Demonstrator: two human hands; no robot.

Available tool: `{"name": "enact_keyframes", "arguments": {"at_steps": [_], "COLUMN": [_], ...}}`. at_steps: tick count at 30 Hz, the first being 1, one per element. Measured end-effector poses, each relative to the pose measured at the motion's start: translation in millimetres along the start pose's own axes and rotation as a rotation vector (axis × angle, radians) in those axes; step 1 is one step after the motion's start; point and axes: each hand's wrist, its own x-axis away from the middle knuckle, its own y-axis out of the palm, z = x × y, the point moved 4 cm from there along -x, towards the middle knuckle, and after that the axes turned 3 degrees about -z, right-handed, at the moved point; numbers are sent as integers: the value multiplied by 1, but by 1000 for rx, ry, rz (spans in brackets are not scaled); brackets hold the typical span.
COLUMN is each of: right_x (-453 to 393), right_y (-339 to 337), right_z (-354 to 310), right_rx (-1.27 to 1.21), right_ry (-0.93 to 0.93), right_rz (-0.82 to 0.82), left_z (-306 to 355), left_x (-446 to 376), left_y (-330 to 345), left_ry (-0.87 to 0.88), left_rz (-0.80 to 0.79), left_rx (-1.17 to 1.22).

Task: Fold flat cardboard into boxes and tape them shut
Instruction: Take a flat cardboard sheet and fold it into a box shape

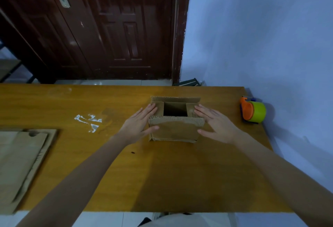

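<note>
Toward the tabletop's [108, 154] far right, we note the box [175, 129] squarely between both spread grips: left hand [139, 125], right hand [215, 125]; its two long flaps are unfolded.

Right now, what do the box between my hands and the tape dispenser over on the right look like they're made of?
The box: brown corrugated cardboard, matte; the fluted core shows along the near flap's cut edge. The tape dispenser: apparently moulded plastic, orange body and yellow-green roll cover, smooth with a slight sheen; any metal blade can't be made out.
</note>
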Motion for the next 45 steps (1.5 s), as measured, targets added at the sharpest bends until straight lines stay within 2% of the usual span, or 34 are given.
{"name": "enact_keyframes", "arguments": {"at_steps": [3,8,13,16,19,24,27,32,36,41,45], "right_x": [1,3,1,1,0,-4,-8,-12,-8,-4,-9], "right_y": [1,4,4,1,0,3,-1,-10,-7,4,0], "right_z": [0,-3,-2,0,1,4,2,0,2,6,5], "right_rx": [-165,-576,-655,-667,-779,-956,-974,-825,-822,-787,-713], "right_ry": [24,139,191,252,293,341,327,298,280,320,411], "right_rz": [36,145,226,275,304,237,197,80,121,157,301], "left_z": [2,2,3,2,1,-8,-7,-6,-6,-5,-2], "left_x": [1,4,1,-1,-3,-8,-12,-22,-19,-11,-12], "left_y": [-1,-4,-3,-4,-5,-5,-9,-16,-12,-6,-10], "left_ry": [-18,-161,-229,-228,-240,-408,-367,-311,-294,-356,-392], "left_rz": [3,91,181,210,248,172,105,17,9,8,41], "left_rx": [67,449,663,697,728,944,927,860,822,857,804]}}
